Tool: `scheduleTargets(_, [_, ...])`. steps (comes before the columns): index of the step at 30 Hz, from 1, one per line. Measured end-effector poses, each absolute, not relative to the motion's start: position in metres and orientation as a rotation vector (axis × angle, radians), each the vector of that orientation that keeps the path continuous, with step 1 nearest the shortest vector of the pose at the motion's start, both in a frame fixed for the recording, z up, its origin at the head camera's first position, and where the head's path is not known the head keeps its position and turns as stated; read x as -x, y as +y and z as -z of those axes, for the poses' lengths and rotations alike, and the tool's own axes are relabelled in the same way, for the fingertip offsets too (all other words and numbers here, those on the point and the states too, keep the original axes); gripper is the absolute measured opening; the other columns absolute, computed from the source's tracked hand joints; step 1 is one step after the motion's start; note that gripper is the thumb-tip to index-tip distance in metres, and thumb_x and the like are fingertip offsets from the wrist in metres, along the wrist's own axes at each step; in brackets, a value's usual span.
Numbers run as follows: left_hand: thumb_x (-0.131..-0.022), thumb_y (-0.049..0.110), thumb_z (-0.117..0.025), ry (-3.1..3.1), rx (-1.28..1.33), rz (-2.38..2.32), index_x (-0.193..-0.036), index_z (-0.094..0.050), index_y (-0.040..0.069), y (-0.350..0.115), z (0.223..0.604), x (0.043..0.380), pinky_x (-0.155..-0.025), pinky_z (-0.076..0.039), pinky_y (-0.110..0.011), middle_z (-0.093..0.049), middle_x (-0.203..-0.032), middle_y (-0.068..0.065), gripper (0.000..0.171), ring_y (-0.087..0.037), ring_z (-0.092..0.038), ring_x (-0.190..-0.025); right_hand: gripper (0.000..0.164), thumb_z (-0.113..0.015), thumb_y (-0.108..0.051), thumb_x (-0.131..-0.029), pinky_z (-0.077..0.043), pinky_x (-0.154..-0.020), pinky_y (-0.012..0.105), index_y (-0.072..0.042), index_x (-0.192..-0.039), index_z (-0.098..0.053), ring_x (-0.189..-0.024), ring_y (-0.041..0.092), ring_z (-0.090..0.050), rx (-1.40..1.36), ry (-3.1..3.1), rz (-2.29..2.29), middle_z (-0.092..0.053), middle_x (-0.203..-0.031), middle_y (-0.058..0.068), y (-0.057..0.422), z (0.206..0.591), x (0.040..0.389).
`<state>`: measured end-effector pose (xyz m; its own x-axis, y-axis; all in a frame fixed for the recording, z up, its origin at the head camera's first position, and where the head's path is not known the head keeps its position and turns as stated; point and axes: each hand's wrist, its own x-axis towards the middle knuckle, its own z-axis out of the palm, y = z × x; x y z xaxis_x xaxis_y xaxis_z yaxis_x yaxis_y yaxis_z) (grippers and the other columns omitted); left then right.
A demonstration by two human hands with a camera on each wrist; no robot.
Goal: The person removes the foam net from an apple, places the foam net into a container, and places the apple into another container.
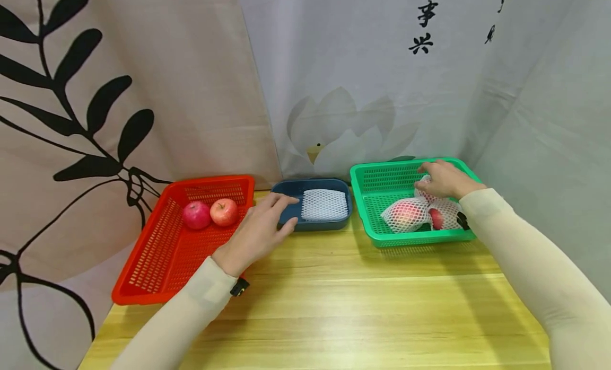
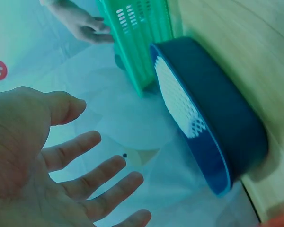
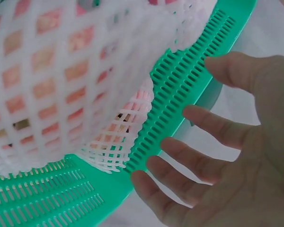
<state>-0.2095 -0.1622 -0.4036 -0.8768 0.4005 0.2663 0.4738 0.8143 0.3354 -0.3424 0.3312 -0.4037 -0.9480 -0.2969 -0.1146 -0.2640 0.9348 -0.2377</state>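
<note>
Over the green basket [image 1: 377, 196], near its far rim, holding the right hand [image 1: 444, 180] with spread fingers, gripping nothing, close to three netted apples [image 1: 406, 215], with free floor at left. By the left edge of the blue tray [image 1: 324, 226], holding the left hand [image 1: 256, 227] loosely spread, also without object. Inside this tray, can see white foam netting [image 1: 324, 204]; inside the red basket [image 1: 174, 264], two bare apples [image 1: 224, 212] toward far end, with wide room nearer.

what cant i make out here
Head view: much of the rear netted apple, hidden by the right grip.
Head view: near right corner of the red basket, mostly behind the left sleeve.
Right wrist view: full outline of the nearest netted apple, cut by left and top edges.
</note>
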Motion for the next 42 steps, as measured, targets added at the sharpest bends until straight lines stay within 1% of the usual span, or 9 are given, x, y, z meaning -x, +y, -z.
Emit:
scheduleTargets(3, [-0.112, 0.032, -0.08, -2.817, 0.706, 0.599, -0.16, -0.068, 0.015, -0.154, 0.406, 0.21, -0.117, -0.061, -0.065, -0.068, -0.157, -0.015, 0.053, -0.038, -0.07, -0.142, 0.064, -0.067, -0.033, -0.116, -0.05, -0.121, 0.079, 0.01, -0.161, -0.057, -0.153, 0.065, -0.049, 0.416, 2.938, 0.32, -0.056, -0.162, 0.044, 0.328, 0.402, 0.344])
scheduleTargets(6, [-0.112, 0.032, -0.08, -2.808, 0.726, 0.598, -0.159, -0.069, 0.016, -0.146, 0.409, 0.211, -0.117, -0.061, -0.067, -0.068, -0.158, -0.015, 0.051, -0.038, -0.07, -0.143, 0.064, -0.066, -0.033, -0.116, -0.048, -0.122, 0.081, 0.01, -0.162, -0.056, -0.155, 0.066, -0.046, 0.386, 2.931, 0.322, -0.052, -0.165, 0.045, 0.326, 0.401, 0.345])
scheduleTargets(11, [-0.113, 0.032, -0.079, -2.789, 0.778, 0.601, -0.157, -0.07, 0.016, -0.131, 0.414, 0.211, -0.112, -0.063, -0.064, -0.068, -0.157, -0.014, 0.048, -0.037, -0.071, -0.141, 0.066, -0.065, -0.034, -0.117, -0.043, -0.126, 0.083, 0.009, -0.165, -0.053, -0.161, 0.068, -0.037, 0.321, 2.908, 0.307, -0.045, -0.17, 0.046, 0.324, 0.404, 0.348])
scheduleTargets(18, [-0.115, 0.032, -0.077, -2.801, 0.833, 0.635, -0.156, -0.07, 0.016, -0.109, 0.424, 0.211, -0.112, -0.064, -0.062, -0.069, -0.154, -0.012, 0.045, -0.037, -0.072, -0.138, 0.071, -0.063, -0.038, -0.118, -0.039, -0.129, 0.083, 0.012, -0.167, -0.048, -0.164, 0.069, -0.033, 0.251, 2.877, 0.311, -0.044, -0.172, 0.045, 0.322, 0.405, 0.351])
scheduleTargets(24, [-0.116, 0.032, -0.075, -2.8, 0.876, 0.665, -0.157, -0.069, 0.017, -0.091, 0.434, 0.213, -0.108, -0.064, -0.059, -0.067, -0.156, -0.011, 0.044, -0.033, -0.07, -0.14, 0.074, -0.063, -0.041, -0.117, -0.041, -0.128, 0.083, 0.011, -0.168, -0.049, -0.161, 0.069, -0.038, 0.203, 2.853, 0.32, -0.045, -0.172, 0.044, 0.325, 0.411, 0.359])
scheduleTargets(28, [-0.116, 0.031, -0.075, -2.799, 0.891, 0.691, -0.157, -0.069, 0.016, -0.078, 0.44, 0.215, -0.106, -0.064, -0.057, -0.066, -0.157, -0.011, 0.044, -0.032, -0.069, -0.141, 0.076, -0.062, -0.041, -0.118, -0.044, -0.128, 0.082, 0.013, -0.169, -0.044, -0.161, 0.069, -0.039, 0.171, 2.818, 0.321, -0.043, -0.172, 0.046, 0.324, 0.41, 0.359])
scheduleTargets(31, [-0.116, 0.031, -0.074, -2.791, 0.902, 0.699, -0.158, -0.069, 0.015, -0.07, 0.443, 0.217, -0.109, -0.064, -0.057, -0.065, -0.159, -0.012, 0.044, -0.031, -0.068, -0.143, 0.076, -0.061, -0.04, -0.119, -0.045, -0.127, 0.082, 0.014, -0.169, -0.042, -0.16, 0.069, -0.039, 0.141, 2.795, 0.313, -0.042, -0.171, 0.047, 0.322, 0.41, 0.359])
scheduleTargets(37, [-0.117, 0.033, -0.073, -2.78, 0.912, 0.7, -0.159, -0.068, 0.016, -0.057, 0.448, 0.222, -0.115, -0.064, -0.053, -0.062, -0.164, -0.013, 0.045, -0.031, -0.066, -0.147, 0.078, -0.059, -0.041, -0.119, -0.046, -0.125, 0.081, 0.014, -0.171, -0.039, -0.159, 0.069, -0.041, 0.115, 2.759, 0.326, -0.041, -0.172, 0.047, 0.318, 0.411, 0.359])
scheduleTargets(42, [-0.118, 0.037, -0.07, -2.794, 0.907, 0.723, -0.161, -0.066, 0.017, -0.047, 0.452, 0.224, -0.121, -0.061, -0.056, -0.059, -0.168, -0.015, 0.047, -0.033, -0.063, -0.153, 0.077, -0.061, -0.039, -0.119, -0.048, -0.124, 0.08, 0.015, -0.17, -0.039, -0.158, 0.068, -0.044, 0.101, 2.75, 0.339, -0.043, -0.171, 0.047, 0.318, 0.412, 0.359])
